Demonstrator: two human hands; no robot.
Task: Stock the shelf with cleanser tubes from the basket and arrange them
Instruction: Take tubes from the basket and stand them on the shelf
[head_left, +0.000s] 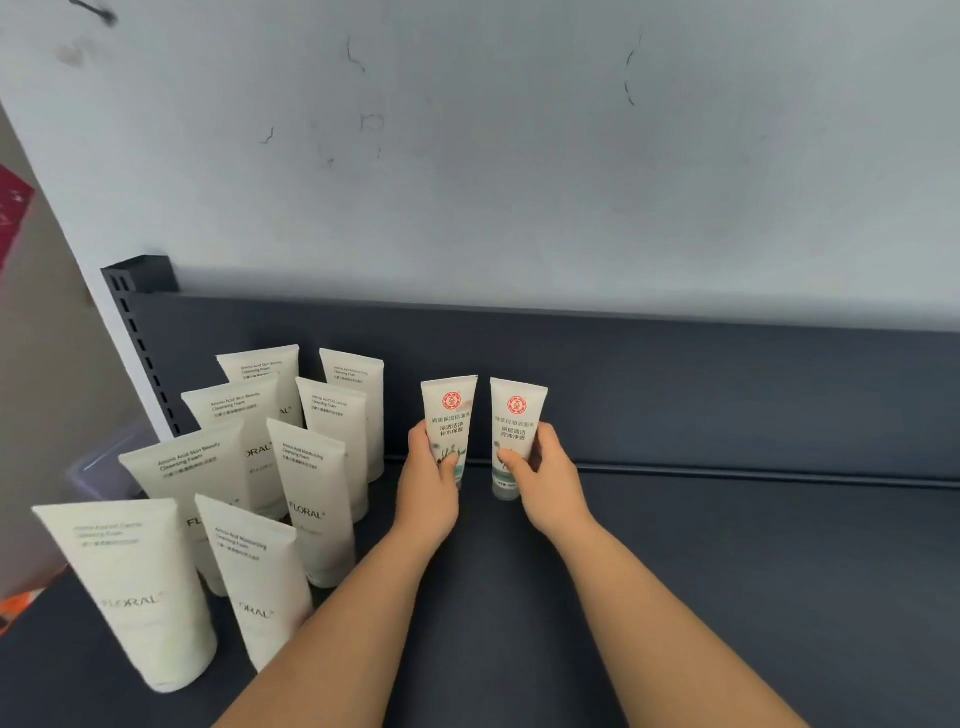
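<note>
**Two small tubes upright, side by side, over the back of the shelf**

Both grips are closed, each round the lower half of one tube. The left hand (434, 480) holds a small white plastic cleanser tube with a red round seal (450, 410), thumb across the front and fingers behind. The right hand (548, 475) holds a matching white tube with a red seal and a clear cap (518, 415) the same way.

Each tube's long axis runs upright, crimped end up and cap end down, rising above its grip. They stand just apart, labels facing the camera. The clear cap hangs close to the dark blue-grey metal shelf (727, 571), near its low back step; whether it touches, I cannot tell. The other tube's lower end is hidden by the hand.

Both forearms reach forward, converging towards the hands, with wrists roughly level. I judge that setting down calls for a short lowering.

To the left, well clear of the right hand and near the left, stand the larger white FLORAL tubes (311, 499) in rows. Behind them a translucent bin (101, 465) shows partly.
</note>
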